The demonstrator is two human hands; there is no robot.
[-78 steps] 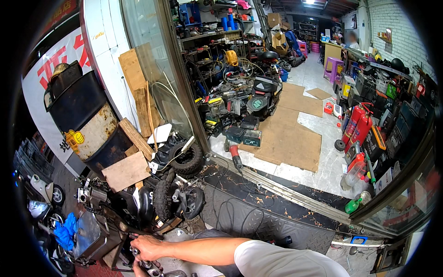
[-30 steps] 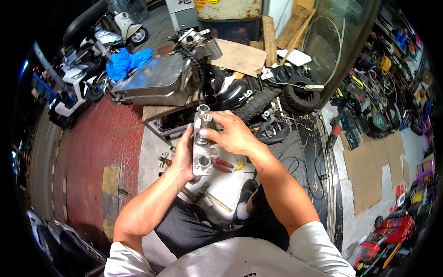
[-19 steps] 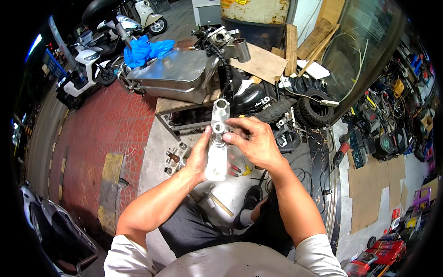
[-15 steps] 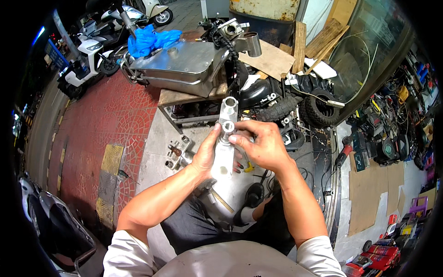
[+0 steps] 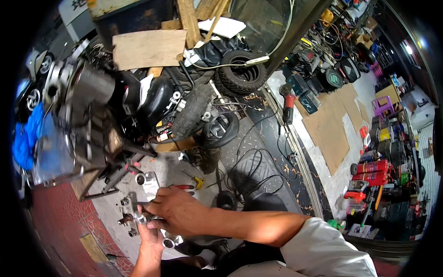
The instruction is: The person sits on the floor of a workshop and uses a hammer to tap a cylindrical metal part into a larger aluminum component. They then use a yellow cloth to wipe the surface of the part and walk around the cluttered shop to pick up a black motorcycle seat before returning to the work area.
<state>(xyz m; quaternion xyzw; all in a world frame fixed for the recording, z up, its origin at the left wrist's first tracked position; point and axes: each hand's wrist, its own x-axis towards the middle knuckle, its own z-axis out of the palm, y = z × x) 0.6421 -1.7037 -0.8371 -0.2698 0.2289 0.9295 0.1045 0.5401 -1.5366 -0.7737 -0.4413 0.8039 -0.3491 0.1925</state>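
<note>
Below and left of centre, my two hands meet on a silver metal part with round collars. My left hand (image 5: 150, 236) comes up from the lower edge and is closed on it, thumb up. My right hand (image 5: 177, 210) reaches across from the right, its fingers bent over the small round collar (image 5: 142, 219). A silver plate (image 5: 150, 188) shows beyond my knuckles, and a ring end (image 5: 168, 243) shows below my right hand. The middle of the piece is hidden by my fingers. Just left, a silver casting with several stubs (image 5: 127, 217) lies on the floor.
Pliers with yellow handles (image 5: 199, 182) lie beyond my hands. A red angle grinder (image 5: 288, 106), tires (image 5: 240, 74) and loose cables (image 5: 256, 173) are farther right. At the left, a metal tank (image 5: 50, 152) stands on a bench (image 5: 85, 182). Flattened cardboard (image 5: 325, 134) covers floor at the right.
The view has swung to the right, so the bench and tank now sit at the left. My hands and the metal part appear lower and farther left, with my right forearm lying across.
</note>
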